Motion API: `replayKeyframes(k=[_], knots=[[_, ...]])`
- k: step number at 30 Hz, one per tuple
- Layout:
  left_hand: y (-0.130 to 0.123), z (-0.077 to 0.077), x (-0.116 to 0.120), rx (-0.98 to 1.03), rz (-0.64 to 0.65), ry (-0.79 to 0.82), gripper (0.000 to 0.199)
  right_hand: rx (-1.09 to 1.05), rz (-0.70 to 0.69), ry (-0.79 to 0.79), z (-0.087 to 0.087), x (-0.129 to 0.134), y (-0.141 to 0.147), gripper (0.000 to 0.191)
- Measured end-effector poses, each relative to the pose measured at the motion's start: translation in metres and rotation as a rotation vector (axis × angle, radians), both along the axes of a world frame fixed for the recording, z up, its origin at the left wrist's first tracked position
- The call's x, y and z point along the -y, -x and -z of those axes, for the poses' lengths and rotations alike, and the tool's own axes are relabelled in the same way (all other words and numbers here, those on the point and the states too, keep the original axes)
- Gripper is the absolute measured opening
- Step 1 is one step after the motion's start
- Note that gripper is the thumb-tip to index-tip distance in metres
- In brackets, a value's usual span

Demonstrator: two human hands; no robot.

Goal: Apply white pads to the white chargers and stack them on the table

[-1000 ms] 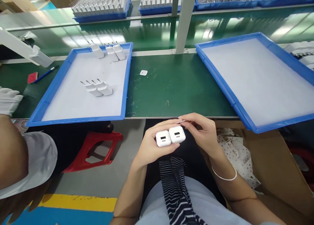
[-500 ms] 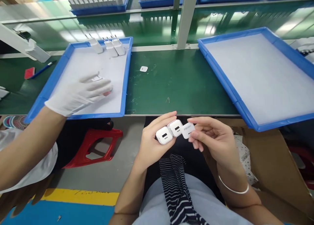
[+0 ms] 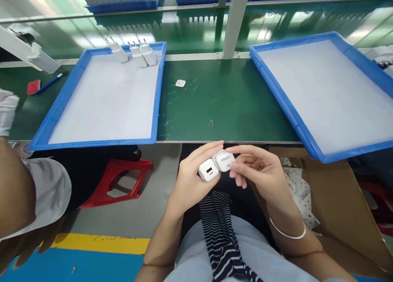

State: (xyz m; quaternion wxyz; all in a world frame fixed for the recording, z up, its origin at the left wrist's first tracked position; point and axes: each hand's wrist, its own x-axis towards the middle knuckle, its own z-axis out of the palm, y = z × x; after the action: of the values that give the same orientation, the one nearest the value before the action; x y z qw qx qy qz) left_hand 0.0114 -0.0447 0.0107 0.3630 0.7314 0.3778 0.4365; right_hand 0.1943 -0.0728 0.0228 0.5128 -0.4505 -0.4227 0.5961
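Two white USB chargers (image 3: 208, 171) sit side by side in my left hand (image 3: 192, 179), port faces turned up toward me. My fingers wrap round them, so their bodies are mostly hidden. Between the thumb and forefinger of my right hand (image 3: 256, 167) is a thin white face plate (image 3: 225, 161) with grey lettering and a small slot. It lies over the end of the right-hand charger and covers its ports; whether it is seated flat I cannot tell. Another small white plate (image 3: 180, 83) lies on the green bench (image 3: 208, 101) beyond my hands.
A blue tray (image 3: 156, 105) on the left holds several white plug chargers (image 3: 139, 54) at its back. Another blue tray (image 3: 287, 105) stands right. A co-worker's gloved hand (image 3: 7, 110) is at the left edge. A metal post (image 3: 235, 23) rises behind the bench; an open carton (image 3: 346, 208) stands below right.
My right hand has moved left, bringing the plate from beside the right-hand charger onto its end. The co-worker's gloved hand has withdrawn from the left tray to the left edge.
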Motion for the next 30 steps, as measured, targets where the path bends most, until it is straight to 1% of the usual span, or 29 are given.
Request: replayKeyframes(k=[10,19,22,26,30], knots=[[-0.0005,0.0,-0.0005,-0.025,0.009,0.0,0.051,0.085,0.018,0.01,-0.0014,0.0001,-0.0005,0.023],[-0.0022,0.0009,0.0001,-0.031,0.019,-0.019,0.05,0.095,0.009,0.016,-0.0015,-0.0003,-0.0002,0.023],[-0.0022,0.001,-0.0002,-0.028,0.024,-0.027,0.05,0.085,0.0,0.032,-0.001,-0.0001,-0.001,0.027],[-0.002,0.0017,-0.0007,-0.02,0.03,-0.052,0.049,0.053,-0.005,0.06,-0.0002,-0.0009,-0.0012,0.037],[-0.0017,0.0022,-0.0008,-0.028,0.038,-0.073,0.048,0.029,-0.023,0.08,-0.0007,-0.0028,-0.0017,0.038]])
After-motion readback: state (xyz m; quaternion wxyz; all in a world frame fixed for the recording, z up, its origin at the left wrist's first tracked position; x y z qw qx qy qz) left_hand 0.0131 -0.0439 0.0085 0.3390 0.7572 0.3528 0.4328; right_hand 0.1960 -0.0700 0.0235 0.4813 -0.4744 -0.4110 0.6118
